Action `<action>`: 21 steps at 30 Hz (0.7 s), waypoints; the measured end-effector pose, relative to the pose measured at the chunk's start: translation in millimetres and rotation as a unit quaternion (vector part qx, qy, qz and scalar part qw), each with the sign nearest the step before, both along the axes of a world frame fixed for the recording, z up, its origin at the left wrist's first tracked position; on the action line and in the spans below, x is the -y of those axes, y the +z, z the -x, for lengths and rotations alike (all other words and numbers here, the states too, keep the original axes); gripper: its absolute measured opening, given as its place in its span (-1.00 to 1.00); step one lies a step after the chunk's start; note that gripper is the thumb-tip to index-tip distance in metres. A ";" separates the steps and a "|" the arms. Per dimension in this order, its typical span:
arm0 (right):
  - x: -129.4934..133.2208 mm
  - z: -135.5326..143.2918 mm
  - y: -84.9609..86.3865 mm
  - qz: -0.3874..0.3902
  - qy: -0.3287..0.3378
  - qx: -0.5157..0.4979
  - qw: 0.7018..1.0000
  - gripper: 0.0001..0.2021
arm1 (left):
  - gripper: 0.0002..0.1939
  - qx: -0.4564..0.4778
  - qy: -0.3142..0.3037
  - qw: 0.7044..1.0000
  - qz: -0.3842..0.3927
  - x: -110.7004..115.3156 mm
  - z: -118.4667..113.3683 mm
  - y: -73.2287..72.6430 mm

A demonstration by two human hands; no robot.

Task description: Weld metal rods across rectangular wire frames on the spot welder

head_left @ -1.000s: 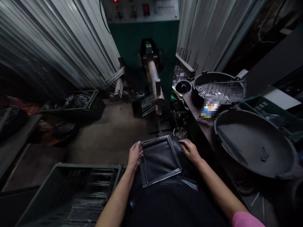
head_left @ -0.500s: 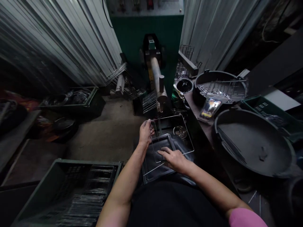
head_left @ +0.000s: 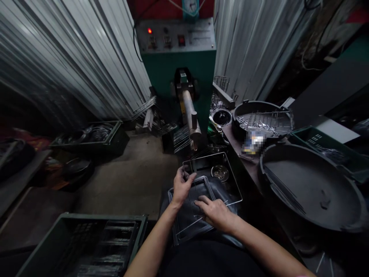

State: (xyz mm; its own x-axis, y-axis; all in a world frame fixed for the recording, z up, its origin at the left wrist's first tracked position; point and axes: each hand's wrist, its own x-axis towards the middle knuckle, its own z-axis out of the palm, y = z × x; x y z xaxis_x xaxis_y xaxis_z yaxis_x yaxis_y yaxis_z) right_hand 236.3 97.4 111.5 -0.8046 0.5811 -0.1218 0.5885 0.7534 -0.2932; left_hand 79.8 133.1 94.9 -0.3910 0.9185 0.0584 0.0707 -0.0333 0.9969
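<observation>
A thin rectangular wire frame [head_left: 233,176] is held tilted above my lap. My left hand [head_left: 182,186] grips its far left corner, with the thumb pointing inward across the frame. My right hand [head_left: 217,212] is bent around its near side, index finger and thumb toward the middle; the contact is partly hidden. Under both hands, several smaller wire frames [head_left: 208,185] lie stacked on a dark cover [head_left: 220,188] over my lap. A straight wire end [head_left: 188,227] shows left of my right hand.
Ahead stands a green machine [head_left: 161,69] with a projecting metal arm [head_left: 188,105] and lit control panel [head_left: 198,36]. Right are round black pans [head_left: 311,181] and a small dish [head_left: 220,173]. A green crate [head_left: 66,217] holding wire pieces sits at lower left.
The view has tipped upward, bringing more of the machine's panel into sight. My left thumb has swung inward from the frame's corner. The wire frame remains in my hands.
</observation>
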 end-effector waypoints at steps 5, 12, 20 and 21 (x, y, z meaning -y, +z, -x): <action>-0.6 -0.2 3.4 -0.006 -0.028 -0.010 1.000 -0.51 | -0.57 0.003 -0.003 1.000 -0.010 -6.6 -5.4 1.9; -9.4 -2.6 11.1 -0.015 -0.038 -0.014 0.999 -0.54 | -0.57 0.055 -0.005 0.998 -0.007 -25.3 -13.4 5.1; -22.4 -1.2 24.0 -0.017 -0.050 -0.018 0.998 -0.57 | -0.56 0.099 -0.017 0.995 0.013 -45.0 -15.3 8.3; -23.9 -1.0 26.7 -0.016 -0.049 -0.020 0.998 -0.58 | -0.56 0.103 -0.021 0.994 0.012 -46.6 -15.6 8.8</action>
